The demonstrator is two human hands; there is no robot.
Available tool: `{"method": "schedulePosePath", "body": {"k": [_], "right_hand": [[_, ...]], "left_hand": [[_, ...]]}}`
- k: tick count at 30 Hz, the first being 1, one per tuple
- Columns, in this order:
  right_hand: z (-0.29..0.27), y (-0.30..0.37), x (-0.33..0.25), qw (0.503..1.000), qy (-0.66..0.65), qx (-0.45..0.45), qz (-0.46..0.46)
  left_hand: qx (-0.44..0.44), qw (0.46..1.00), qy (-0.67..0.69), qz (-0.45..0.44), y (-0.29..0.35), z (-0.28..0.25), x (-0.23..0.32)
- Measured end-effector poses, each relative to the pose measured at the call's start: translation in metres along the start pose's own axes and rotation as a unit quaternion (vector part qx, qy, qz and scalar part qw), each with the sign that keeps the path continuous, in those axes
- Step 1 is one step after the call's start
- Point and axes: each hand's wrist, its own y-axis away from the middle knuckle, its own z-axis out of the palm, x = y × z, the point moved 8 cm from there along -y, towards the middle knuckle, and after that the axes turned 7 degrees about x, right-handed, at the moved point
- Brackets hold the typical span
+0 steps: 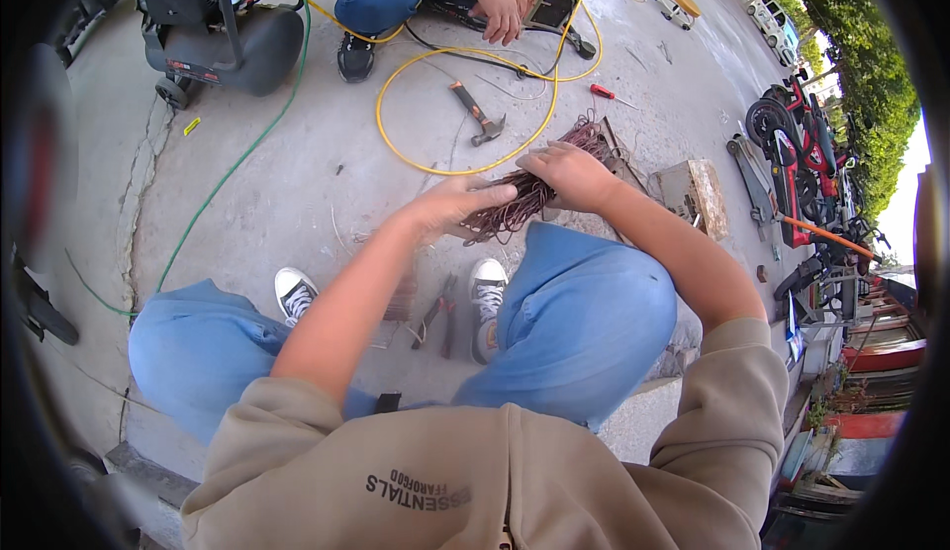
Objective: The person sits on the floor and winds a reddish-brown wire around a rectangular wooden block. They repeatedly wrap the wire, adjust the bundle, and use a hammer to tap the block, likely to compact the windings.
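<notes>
A long bundle of thin reddish-brown wire (507, 216) lies slantwise in front of my knees, its far end reaching up to the right. My left hand (457, 204) is at its near left end, thumb over the top and fingers underneath, slightly blurred. Farther along, my right hand (572, 174) wraps over the bundle from the right side. Loose loops of wire hang below it between the hands. On the ground between my shoes rests a pair of pliers (435, 320). Beside them, partly behind my left forearm, is a small stack of thin copper-coloured pieces (400, 303).
A hammer (479, 120) and a red-handled screwdriver (612, 95) lie beyond the bundle, near a looped yellow hose (380, 120). A co-worker's hand (498, 16) hangs opposite me. An air compressor (233, 50) with a green hose (242, 159) stands far left; a rough block (695, 197) sits right.
</notes>
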Motion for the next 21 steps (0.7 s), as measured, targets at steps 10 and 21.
{"method": "schedulePosePath", "body": {"k": [10, 21], "right_hand": [[0.168, -0.040, 0.035, 0.973, -0.186, -0.131, 0.031], [0.258, -0.174, 0.204, 0.987, -0.126, -0.036, 0.093]], "left_hand": [[-0.012, 0.897, -0.429, -0.103, -0.099, -0.047, -0.070], [0.000, 0.912, -0.410, -0.017, -0.122, -0.138, -0.120]]}}
